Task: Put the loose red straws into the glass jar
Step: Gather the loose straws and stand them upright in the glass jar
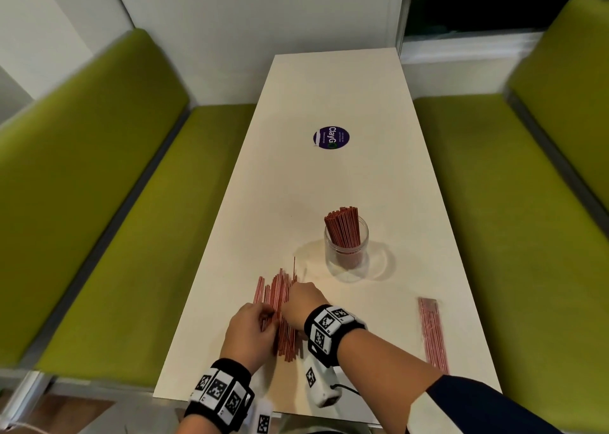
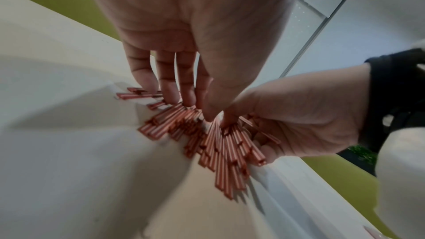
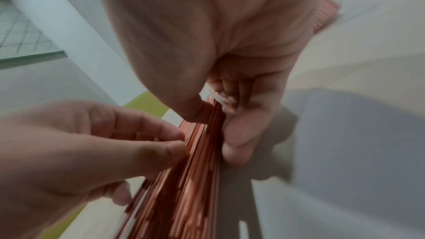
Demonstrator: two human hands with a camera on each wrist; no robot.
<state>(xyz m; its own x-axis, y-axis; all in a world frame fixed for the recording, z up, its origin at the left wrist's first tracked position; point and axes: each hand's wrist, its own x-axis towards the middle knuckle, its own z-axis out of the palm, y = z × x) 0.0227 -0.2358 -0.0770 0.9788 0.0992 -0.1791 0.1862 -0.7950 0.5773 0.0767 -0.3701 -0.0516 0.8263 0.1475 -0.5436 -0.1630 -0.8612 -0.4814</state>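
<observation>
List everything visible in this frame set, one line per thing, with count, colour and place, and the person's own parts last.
loose straws: one spread pile, red, near left part of the table under both hands
glass jar: one, clear, mid-table, upright, already holding a bunch of red straws
straw bundle: one, red, flat by the table's right edge
table: one, cream white, between the benches
sticker: one, round, purple, far half of the table
benches: two, green, either side
left hand: fingers on the pile, wrist band
right hand: gripping straws from the pile, wrist band
</observation>
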